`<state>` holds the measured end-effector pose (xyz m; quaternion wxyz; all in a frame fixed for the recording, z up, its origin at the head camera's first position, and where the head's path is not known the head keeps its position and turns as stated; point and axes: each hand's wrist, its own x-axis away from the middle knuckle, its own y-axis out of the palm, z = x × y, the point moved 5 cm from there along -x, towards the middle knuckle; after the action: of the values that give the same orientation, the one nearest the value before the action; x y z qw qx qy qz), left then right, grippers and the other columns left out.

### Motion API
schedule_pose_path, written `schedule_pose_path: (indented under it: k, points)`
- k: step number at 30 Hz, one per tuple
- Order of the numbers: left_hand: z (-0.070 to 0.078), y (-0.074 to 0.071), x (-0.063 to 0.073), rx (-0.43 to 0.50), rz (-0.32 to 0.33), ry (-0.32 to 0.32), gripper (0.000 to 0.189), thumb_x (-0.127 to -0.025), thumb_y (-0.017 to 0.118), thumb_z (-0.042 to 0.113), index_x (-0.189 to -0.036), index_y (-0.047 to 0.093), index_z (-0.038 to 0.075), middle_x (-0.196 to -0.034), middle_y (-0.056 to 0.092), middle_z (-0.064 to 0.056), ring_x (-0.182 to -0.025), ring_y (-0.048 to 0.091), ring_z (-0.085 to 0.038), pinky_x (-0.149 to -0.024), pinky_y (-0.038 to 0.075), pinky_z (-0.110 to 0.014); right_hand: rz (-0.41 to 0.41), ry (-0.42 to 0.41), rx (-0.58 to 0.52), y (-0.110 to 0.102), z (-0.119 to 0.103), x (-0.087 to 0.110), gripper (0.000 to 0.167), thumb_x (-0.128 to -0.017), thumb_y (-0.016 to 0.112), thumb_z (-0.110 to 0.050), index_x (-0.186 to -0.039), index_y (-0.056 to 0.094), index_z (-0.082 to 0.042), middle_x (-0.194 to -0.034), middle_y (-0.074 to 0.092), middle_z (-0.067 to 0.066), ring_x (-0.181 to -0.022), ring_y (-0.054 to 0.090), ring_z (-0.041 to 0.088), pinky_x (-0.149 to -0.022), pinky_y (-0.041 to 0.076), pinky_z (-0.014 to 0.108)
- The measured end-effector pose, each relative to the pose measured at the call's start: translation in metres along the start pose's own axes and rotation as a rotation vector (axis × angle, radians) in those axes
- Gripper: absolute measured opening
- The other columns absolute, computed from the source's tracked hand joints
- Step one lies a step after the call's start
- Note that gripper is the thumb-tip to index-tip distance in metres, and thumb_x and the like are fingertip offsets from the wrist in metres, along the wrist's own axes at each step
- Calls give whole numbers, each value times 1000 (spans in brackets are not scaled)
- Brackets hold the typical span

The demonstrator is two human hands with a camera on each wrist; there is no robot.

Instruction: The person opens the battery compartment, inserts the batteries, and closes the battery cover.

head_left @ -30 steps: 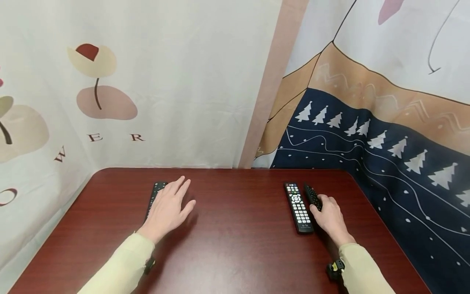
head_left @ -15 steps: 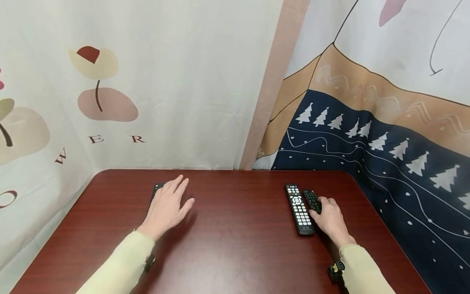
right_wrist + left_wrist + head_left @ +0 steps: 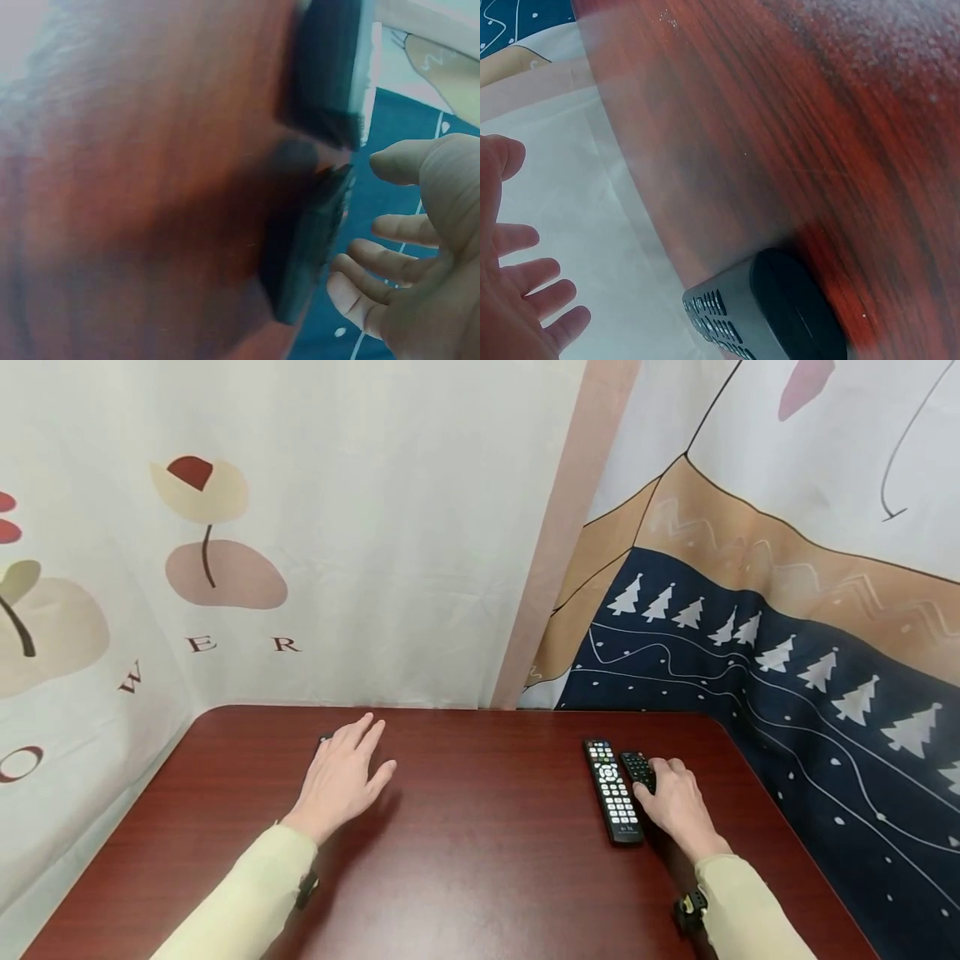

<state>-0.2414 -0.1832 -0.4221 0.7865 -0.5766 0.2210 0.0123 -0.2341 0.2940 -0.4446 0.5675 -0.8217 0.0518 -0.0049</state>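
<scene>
On the right, a black remote control with white buttons (image 3: pixel 613 793) lies face up. Just right of it is a smaller black remote control (image 3: pixel 637 768), its near end hidden behind my right hand (image 3: pixel 675 797). The right wrist view shows a gap between that hand's loosely bent fingers and the smaller remote, which lies beside the larger one (image 3: pixel 326 75). My left hand (image 3: pixel 341 777) hovers palm down with fingers spread. It covers most of a third remote; the left wrist view shows this dark remote (image 3: pixel 765 315) on the table, apart from the fingers.
The reddish-brown table (image 3: pixel 480 827) has rounded far corners. A white printed curtain (image 3: pixel 390 568) hangs behind it, and a dark blue cloth with white trees (image 3: pixel 750 693) hangs along the right side. Each wrist carries a small camera.
The smaller remote on the right went from tilted on its side to lying face up, and the right hand let go of it. The left hand shifted slightly, hiding more of its remote.
</scene>
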Motion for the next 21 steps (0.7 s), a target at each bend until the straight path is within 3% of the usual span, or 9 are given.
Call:
schedule_pose_path:
  k: [8,21]
  points:
    - [-5,1,-4,-8,13,5,65,-98,65,35,-150,49,-3,-156,44,-25,-140,42,-46,-111,36,-61,105,-144,-31,-12,-26,-2,48,-99,63,-19,-136,54,11,-137,51,33,-126,47,51,-101,46,65]
    - [-13,6,-9,-46,0,-14,70,-101,60,44,-152,46,-2,-160,38,-25,-147,34,-44,-116,31,-60,195,-357,-78,-12,-64,-11,46,-101,64,-21,-138,58,6,-138,56,26,-126,51,42,-106,46,60]
